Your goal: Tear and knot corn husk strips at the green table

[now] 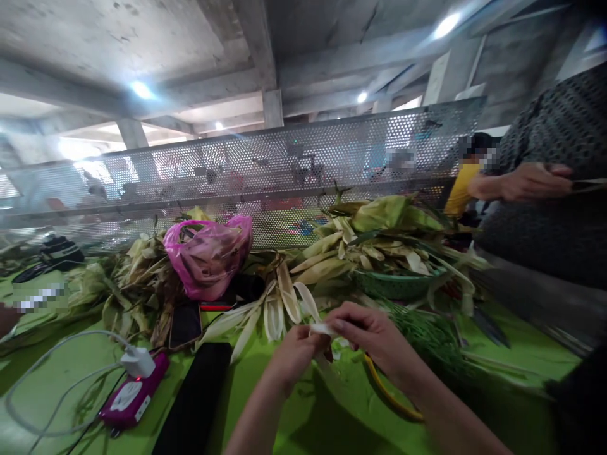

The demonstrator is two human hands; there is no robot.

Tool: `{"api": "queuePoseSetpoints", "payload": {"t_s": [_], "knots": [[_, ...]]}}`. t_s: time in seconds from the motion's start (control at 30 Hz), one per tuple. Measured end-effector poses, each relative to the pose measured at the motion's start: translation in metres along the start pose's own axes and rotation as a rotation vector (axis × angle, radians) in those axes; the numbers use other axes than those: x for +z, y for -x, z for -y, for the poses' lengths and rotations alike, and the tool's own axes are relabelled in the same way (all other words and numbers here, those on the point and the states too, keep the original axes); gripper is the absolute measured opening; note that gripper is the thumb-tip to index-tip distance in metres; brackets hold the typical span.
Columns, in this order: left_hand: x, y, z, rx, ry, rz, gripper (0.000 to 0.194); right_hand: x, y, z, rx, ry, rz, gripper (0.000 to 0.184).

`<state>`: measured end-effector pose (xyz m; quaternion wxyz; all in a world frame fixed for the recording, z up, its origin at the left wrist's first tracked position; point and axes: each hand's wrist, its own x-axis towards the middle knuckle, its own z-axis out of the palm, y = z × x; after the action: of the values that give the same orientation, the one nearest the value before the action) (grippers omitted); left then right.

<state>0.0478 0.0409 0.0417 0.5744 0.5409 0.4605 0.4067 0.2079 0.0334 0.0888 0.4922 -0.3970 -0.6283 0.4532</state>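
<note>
Both of my hands meet over the green table (265,392), pinching a pale strip of corn husk (323,328) between them. My left hand (298,354) has its fingers closed on the strip's near end. From the other side my right hand (363,332) grips it with thumb and forefinger. A thin, translucent piece hangs down below the fingers. Just beyond lie dried corn husks (279,303), fanned out toward me. A yellow curved band (389,395) lies under my right forearm, beside a bundle of green strands (427,335).
A green basket (393,285) heaped with husks stands behind my right hand. To the left are a pink plastic bag (208,259), a phone (184,325), a purple power strip (135,392) with white cables, and a black long object (194,404). A perforated metal screen (265,183) rises behind; another person's hand (535,182) is at right.
</note>
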Motion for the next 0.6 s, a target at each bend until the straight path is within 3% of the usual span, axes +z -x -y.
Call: {"api": "queuePoseSetpoints", "payload": {"t_s": [0.1,0.2,0.3,0.43,0.6], "knots": [[0.001,0.000,-0.004,0.031,-0.080,-0.025,0.016,0.001,-0.001,-0.002,-0.105,0.295,0.019,0.017],[0.002,0.001,-0.011,0.099,-0.100,0.055,0.014,0.002,-0.002,-0.003,-0.136,0.398,-0.042,0.016],[0.000,0.002,-0.018,0.129,0.005,0.126,0.010,0.001,-0.001,-0.004,-0.130,0.431,-0.069,0.017],[-0.008,0.001,-0.019,0.093,0.186,0.038,0.029,-0.004,-0.002,-0.007,-0.139,0.442,-0.067,0.017],[-0.016,0.000,-0.016,0.123,0.204,0.029,0.029,-0.006,-0.004,-0.010,-0.125,0.406,-0.058,0.014]]}}
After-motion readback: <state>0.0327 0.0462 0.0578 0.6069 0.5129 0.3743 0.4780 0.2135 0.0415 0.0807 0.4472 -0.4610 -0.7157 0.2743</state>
